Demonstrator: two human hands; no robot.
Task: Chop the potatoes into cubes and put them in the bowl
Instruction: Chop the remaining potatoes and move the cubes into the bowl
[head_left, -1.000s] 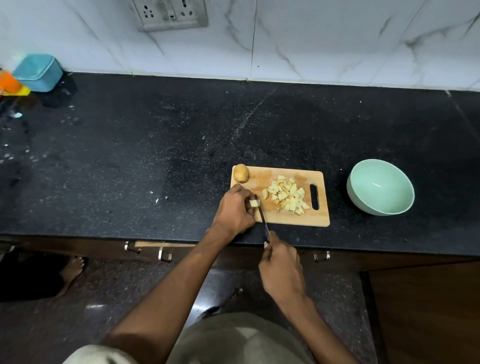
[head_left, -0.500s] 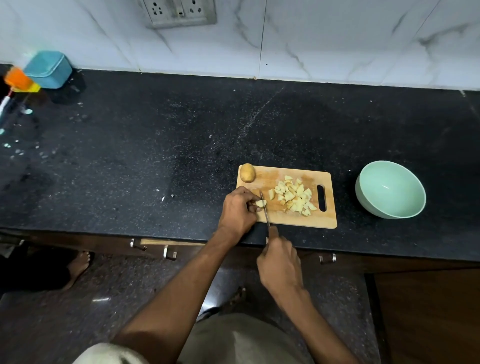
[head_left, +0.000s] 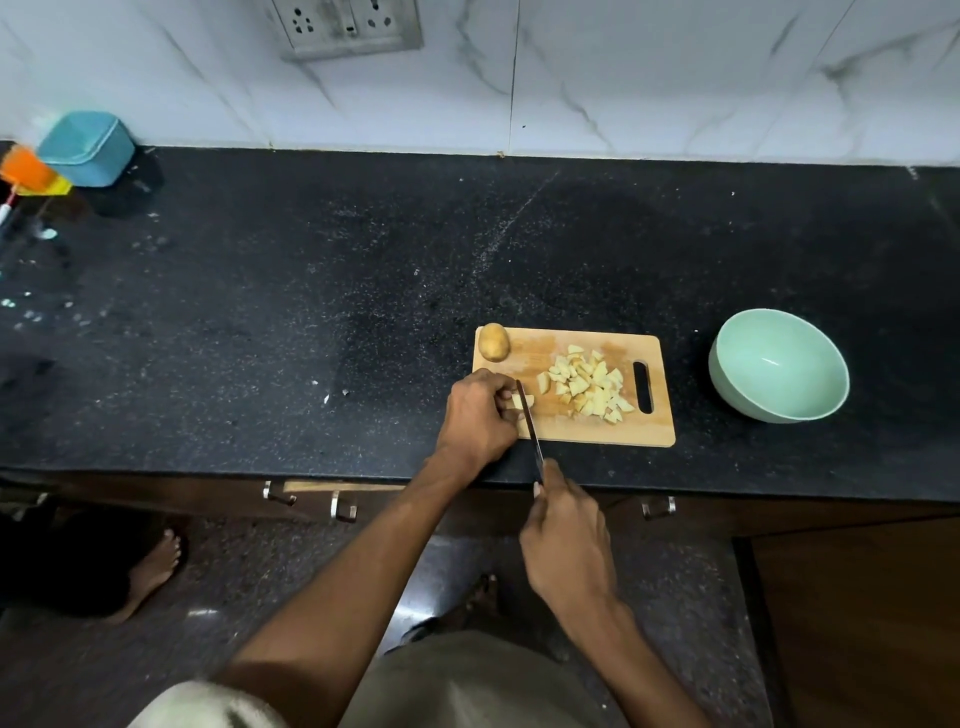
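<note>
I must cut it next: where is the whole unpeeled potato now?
The whole brown unpeeled potato lies on the far left corner of the wooden cutting board, beyond the left hand.

Black speckled counter (head_left: 311, 312), tan wooden board (head_left: 597, 436), pale yellow cubes (head_left: 587, 384), mint-green bowl (head_left: 779, 364), white marbled wall (head_left: 675, 78)
</note>
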